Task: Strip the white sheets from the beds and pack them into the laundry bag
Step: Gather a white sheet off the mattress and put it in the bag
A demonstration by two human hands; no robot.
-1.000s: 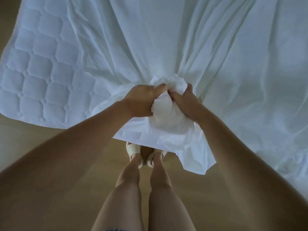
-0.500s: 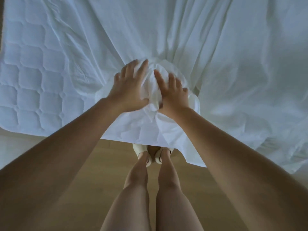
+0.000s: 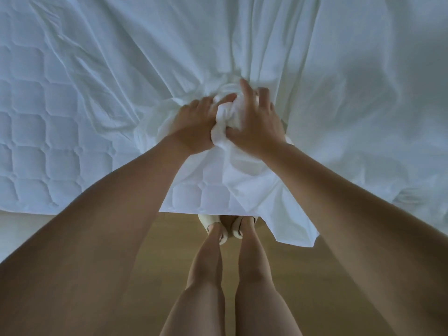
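The step in hand seemed to be the stripping: the wrinkled white cotton sheet (image 3: 242,32) was being gathered toward the near edge of the bed, and no laundry bag was visible. The sheet covered the upper and right parts of the frame, while the white quilted mattress (image 3: 36,141) lay uncovered at the left. Both hands met at the centre of the frame on one bunch of cloth. The left hand (image 3: 194,124) gripped it with curled fingers, and the right hand (image 3: 257,122) held it between the thumb and bent fingers, with one finger lifted. The folds ran from this bunch toward the top of the frame like a fan. The gathered part had its long axis from top to bottom, and a loose corner pointed down over the light brown wooden floor (image 3: 157,263), beside the cream slippers (image 3: 211,221). The whole sheet's long axis could not be told, since its edges left the frame. The next move probably called for a new reach further up and another pull.
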